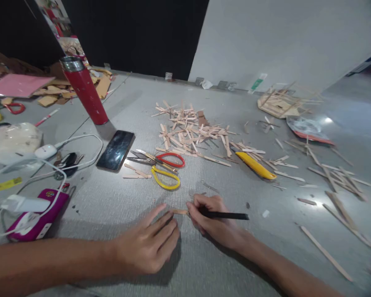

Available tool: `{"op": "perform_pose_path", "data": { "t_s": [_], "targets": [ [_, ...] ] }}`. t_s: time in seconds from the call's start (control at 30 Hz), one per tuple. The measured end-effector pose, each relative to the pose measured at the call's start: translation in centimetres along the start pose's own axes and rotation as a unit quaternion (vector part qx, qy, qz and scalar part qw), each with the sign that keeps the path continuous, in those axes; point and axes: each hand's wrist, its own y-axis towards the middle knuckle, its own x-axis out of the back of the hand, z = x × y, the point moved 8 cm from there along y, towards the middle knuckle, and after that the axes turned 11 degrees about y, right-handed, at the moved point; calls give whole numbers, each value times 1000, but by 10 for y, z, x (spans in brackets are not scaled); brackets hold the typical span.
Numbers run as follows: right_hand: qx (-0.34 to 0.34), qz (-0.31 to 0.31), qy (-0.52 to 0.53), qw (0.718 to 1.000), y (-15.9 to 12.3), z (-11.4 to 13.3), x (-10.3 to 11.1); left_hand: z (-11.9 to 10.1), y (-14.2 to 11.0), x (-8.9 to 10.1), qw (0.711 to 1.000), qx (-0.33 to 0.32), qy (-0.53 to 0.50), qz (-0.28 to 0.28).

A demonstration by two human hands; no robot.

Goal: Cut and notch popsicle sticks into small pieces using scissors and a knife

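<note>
In the head view my left hand (156,239) rests low at the centre, with its fingertips holding the end of a short wooden stick (181,212) against the table. One finger of that hand points up, away from the stick. My right hand (214,216) is closed around a slim black pen (231,215), whose back end points right. The pen's tip is hidden by my fingers, close to the stick's right end. Just beyond my hands lie scissors (166,178) with one red and one yellow handle loop.
A pile of wooden sticks (188,128) lies ahead, with a yellow box cutter (255,165) to its right. On the left are a phone (116,150), a red bottle (85,90), a purple power bank (38,225) and white cables. A stick structure (280,103) stands back right.
</note>
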Motion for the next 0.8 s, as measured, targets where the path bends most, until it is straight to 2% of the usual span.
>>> {"op": "perform_pose_path", "data": {
  "t_s": [0.4,0.6,0.8],
  "targets": [
    [11,1,18,1000,2,2,-1,0,-2,-3,1000,12,3,13],
    [-5,5,40,999,1,-3,-1,-1,-1,-2,1000,-4,5,18],
    [13,1,25,1000,1,3,1,0,0,-2,1000,-4,17,22]
  ]
}}
